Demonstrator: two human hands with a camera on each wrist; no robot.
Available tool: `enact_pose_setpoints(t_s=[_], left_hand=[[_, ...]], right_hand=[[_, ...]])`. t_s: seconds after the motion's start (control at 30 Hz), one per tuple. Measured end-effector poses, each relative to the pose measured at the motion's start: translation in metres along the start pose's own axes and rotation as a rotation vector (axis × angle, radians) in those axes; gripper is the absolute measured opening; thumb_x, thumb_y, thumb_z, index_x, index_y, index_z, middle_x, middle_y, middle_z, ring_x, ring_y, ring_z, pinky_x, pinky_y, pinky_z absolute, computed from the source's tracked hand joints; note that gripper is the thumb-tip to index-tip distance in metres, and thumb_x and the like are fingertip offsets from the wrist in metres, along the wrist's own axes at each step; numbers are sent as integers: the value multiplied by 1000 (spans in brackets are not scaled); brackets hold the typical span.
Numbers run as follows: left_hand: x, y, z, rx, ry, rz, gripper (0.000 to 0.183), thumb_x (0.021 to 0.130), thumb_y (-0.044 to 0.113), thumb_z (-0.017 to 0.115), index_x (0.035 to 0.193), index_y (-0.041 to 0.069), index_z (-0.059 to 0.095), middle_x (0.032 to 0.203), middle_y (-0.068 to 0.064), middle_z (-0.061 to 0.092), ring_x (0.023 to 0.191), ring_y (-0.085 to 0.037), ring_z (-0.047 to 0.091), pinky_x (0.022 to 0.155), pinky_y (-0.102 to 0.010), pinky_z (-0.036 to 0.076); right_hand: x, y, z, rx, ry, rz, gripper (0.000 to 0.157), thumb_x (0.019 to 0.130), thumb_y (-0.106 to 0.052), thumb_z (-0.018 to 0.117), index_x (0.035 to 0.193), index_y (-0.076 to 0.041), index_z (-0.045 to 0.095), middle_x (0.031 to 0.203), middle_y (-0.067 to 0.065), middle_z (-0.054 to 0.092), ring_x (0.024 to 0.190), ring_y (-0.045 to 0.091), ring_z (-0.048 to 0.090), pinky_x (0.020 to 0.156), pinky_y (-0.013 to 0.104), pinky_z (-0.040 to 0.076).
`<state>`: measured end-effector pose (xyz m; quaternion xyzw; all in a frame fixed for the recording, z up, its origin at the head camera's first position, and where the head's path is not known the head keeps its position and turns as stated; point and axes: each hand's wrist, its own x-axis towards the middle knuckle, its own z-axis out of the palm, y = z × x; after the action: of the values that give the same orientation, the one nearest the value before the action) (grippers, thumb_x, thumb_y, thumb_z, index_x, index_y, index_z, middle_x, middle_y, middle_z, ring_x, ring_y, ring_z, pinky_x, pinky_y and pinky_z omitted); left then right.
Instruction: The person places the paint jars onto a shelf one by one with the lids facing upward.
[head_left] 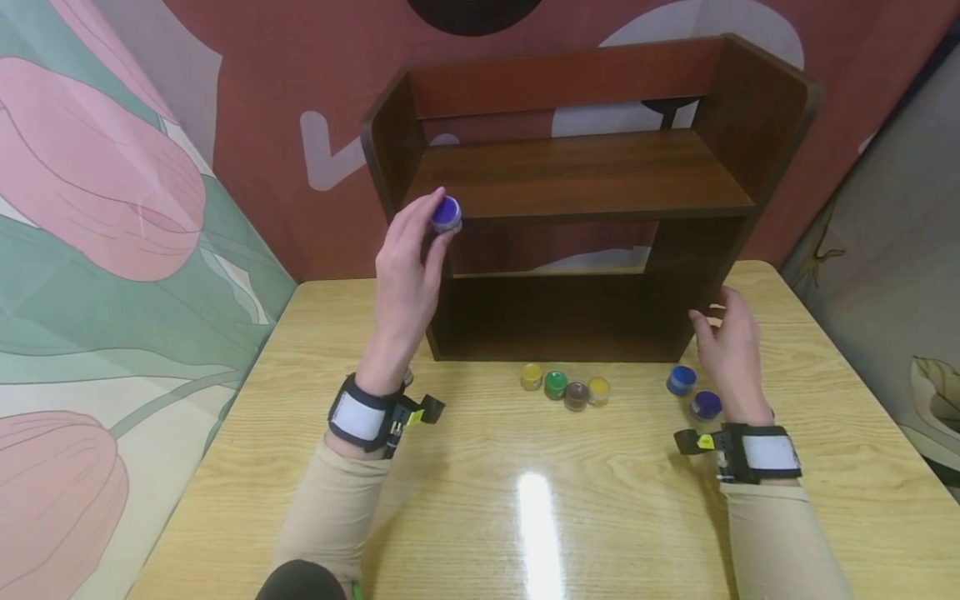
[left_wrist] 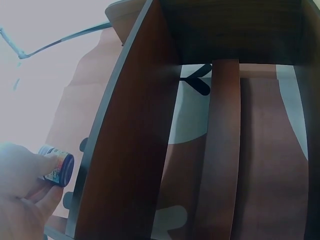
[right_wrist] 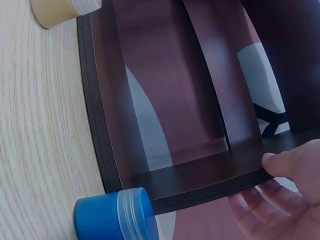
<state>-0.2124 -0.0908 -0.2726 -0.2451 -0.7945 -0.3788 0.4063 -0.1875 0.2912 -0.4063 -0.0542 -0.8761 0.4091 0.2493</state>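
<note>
In my left hand (head_left: pixel 408 267), thumb and fingers pinch a small paint jar (head_left: pixel 447 215) with a purple-blue lid. It is raised at the left front edge of the wooden shelf unit (head_left: pixel 585 175); in the left wrist view the jar (left_wrist: pixel 60 167) is outside the side panel. My right hand (head_left: pixel 731 350) grips the lower right side of the shelf, thumb (right_wrist: pixel 280 165) on the panel's inner side and fingers curled round the outside. A blue paint jar (head_left: pixel 681 380) and a purple one (head_left: pixel 706 406) stand on the table beside that hand.
Two yellow jars, a green jar (head_left: pixel 556 385) and a brown jar (head_left: pixel 576 396) stand in a cluster before the shelf. Another small jar (head_left: pixel 408 377) is mostly hidden behind my left wrist. The wooden table (head_left: pixel 465 500) meets patterned fabric walls behind and on the left.
</note>
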Motion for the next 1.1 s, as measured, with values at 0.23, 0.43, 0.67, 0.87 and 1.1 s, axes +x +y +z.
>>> enact_pose_setpoints(t_s=[0.23, 0.43, 0.67, 0.87, 1.1], left_hand=[[4, 0, 4, 21, 8, -1, 45, 95, 16, 59, 139, 7, 55, 136, -15, 59, 129, -22, 53, 111, -32, 40], [7, -2, 7, 39, 16, 6, 44, 96, 15, 58, 139, 5, 55, 136, -16, 59, 129, -22, 53, 111, -31, 39], [13, -2, 7, 40, 5, -2, 46, 95, 14, 60, 140, 7, 54, 138, -14, 58, 131, -19, 51, 112, -29, 37], [18, -4, 6, 46, 11, 16, 46, 95, 13, 59, 140, 5, 54, 138, -16, 58, 131, -22, 52, 112, -30, 37], [23, -8, 7, 47, 5, 37, 46, 95, 15, 58, 140, 5, 54, 137, -17, 57, 130, -23, 52, 112, -29, 37]], right_hand=[[1, 1, 0, -1, -2, 2, 47, 99, -16, 52, 140, 4, 42, 130, 29, 52, 115, 45, 55, 91, 61, 50], [1, 1, 0, -3, -3, 4, 46, 99, -16, 52, 139, 4, 42, 129, 29, 52, 115, 45, 55, 91, 61, 50], [1, 2, 1, 0, 3, 3, 46, 99, -15, 52, 139, 5, 42, 129, 30, 52, 115, 46, 55, 90, 61, 50], [1, 1, 0, 2, 0, 6, 46, 99, -16, 52, 140, 4, 42, 130, 29, 52, 116, 45, 55, 90, 60, 50], [0, 0, -1, 2, -7, 16, 47, 99, -17, 52, 140, 3, 42, 130, 29, 52, 116, 45, 54, 92, 61, 49]])
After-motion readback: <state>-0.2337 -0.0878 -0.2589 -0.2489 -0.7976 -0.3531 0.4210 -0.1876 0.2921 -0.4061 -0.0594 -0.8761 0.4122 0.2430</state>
